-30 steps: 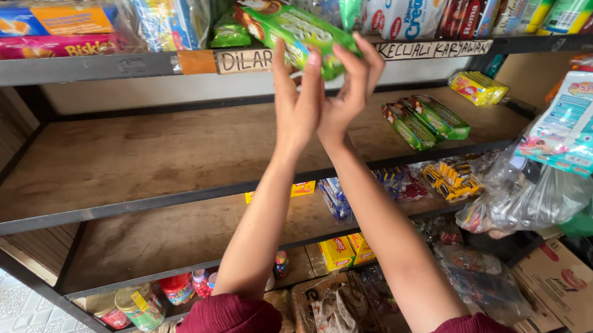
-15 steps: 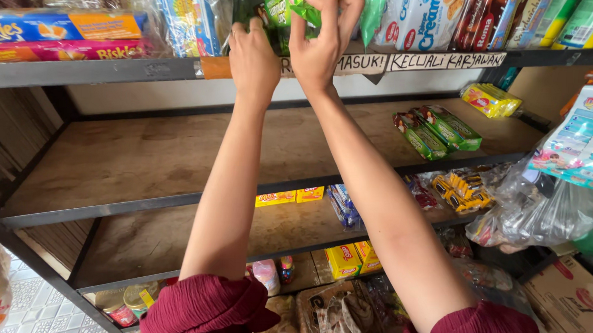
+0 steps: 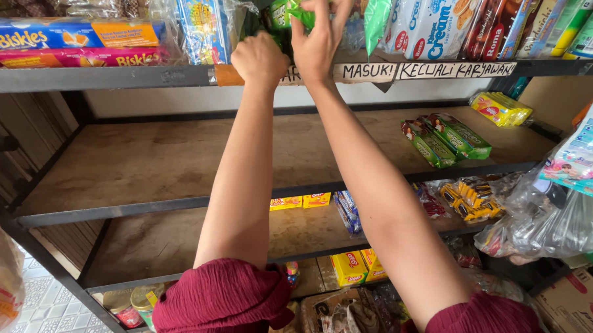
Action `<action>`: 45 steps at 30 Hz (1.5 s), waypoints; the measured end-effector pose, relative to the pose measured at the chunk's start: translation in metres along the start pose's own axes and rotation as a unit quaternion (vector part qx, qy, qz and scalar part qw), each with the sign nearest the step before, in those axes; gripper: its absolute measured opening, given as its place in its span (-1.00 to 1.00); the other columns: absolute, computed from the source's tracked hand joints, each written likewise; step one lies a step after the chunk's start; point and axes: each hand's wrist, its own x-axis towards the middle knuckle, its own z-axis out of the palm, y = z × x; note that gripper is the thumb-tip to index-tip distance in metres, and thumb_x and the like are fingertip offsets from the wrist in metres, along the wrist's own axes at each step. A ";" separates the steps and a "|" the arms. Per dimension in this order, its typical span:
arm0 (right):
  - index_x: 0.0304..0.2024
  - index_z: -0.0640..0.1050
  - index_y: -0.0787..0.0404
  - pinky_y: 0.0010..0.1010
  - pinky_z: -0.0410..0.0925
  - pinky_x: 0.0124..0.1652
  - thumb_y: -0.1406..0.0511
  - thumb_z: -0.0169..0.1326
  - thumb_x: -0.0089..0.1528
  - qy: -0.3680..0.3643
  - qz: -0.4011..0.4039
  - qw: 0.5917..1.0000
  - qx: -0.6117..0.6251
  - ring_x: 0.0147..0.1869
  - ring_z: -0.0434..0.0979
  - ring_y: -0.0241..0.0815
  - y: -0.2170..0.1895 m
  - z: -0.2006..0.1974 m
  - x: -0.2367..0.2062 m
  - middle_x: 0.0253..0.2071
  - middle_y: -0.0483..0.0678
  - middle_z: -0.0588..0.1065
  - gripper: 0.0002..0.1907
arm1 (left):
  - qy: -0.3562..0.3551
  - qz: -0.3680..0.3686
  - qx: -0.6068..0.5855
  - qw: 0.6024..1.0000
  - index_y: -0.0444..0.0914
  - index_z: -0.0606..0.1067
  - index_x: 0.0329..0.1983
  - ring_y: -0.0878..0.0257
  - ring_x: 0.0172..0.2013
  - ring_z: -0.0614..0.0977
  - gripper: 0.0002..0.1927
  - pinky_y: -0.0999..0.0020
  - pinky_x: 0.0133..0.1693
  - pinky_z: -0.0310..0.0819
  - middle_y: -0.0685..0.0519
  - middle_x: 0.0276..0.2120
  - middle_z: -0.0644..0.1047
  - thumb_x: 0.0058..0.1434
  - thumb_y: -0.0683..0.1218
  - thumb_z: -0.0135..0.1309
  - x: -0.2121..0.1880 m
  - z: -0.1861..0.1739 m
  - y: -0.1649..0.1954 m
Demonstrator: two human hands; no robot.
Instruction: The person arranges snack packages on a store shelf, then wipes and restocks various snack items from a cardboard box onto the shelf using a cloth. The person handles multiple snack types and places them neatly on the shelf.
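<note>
Both my arms reach up to the top shelf (image 3: 115,76) of a metal rack. My right hand (image 3: 319,36) grips a green snack packet (image 3: 285,10) and holds it among the goods on that shelf. My left hand (image 3: 259,59) is closed in a fist just to the left, at the shelf edge, pressed against the same green packet from below. Whether the left fingers grip it is hidden. Dark red sleeves cover my upper arms at the bottom of the view.
Blue, orange and pink biscuit boxes (image 3: 71,40) lie at the top left, and white cream-biscuit packs (image 3: 433,23) at the top right. Green packets (image 3: 445,139) and a yellow pack (image 3: 501,108) sit on the wooden middle shelf. Hanging plastic bags (image 3: 544,221) crowd the right side.
My hands have lifted the green packet from in front of the shelf edge up onto the top shelf. The left hand has gone from flat against the packet to a fist.
</note>
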 end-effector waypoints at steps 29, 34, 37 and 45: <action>-0.33 0.52 0.26 -0.12 0.41 -0.11 0.51 0.29 0.02 -0.147 0.090 0.984 -0.031 -0.12 0.56 0.12 0.023 0.008 0.005 -0.26 0.05 0.50 -0.77 | -0.019 0.048 0.090 0.995 -0.12 0.45 0.18 0.04 0.05 0.63 -0.66 0.13 -0.06 0.54 -0.04 0.05 0.58 0.35 -0.04 0.00 0.044 0.012 0.015; -0.38 0.50 0.26 -0.09 0.40 -0.13 0.51 0.29 0.00 -0.130 0.071 0.988 -0.030 -0.14 0.55 0.14 0.025 0.008 0.005 -0.29 0.06 0.49 -0.77 | -0.013 0.062 0.146 0.987 -0.08 0.37 0.27 0.02 0.05 0.61 -0.59 0.10 -0.06 0.52 -0.06 0.08 0.54 0.37 0.02 -0.06 0.047 0.010 0.019; -0.39 0.49 0.27 -0.07 0.38 -0.14 0.51 0.29 0.00 -0.123 0.066 0.990 -0.034 -0.15 0.54 0.15 0.028 0.009 0.003 -0.30 0.07 0.48 -0.78 | 0.016 0.057 0.143 0.988 -0.06 0.34 0.30 -0.03 0.02 0.62 -0.51 0.03 -0.07 0.51 -0.08 0.15 0.48 0.29 0.04 -0.05 0.049 0.012 0.020; -0.41 0.52 0.29 -0.28 0.38 -0.34 0.48 0.31 0.05 -0.093 0.134 0.987 0.001 -0.37 0.55 -0.10 0.035 0.008 0.004 -0.39 0.00 0.54 -0.82 | 0.018 0.057 0.005 0.998 -0.19 0.66 -0.12 0.03 -0.01 0.65 -0.78 0.15 -0.04 0.57 -0.09 -0.05 0.63 0.17 -0.18 0.17 0.053 0.005 0.016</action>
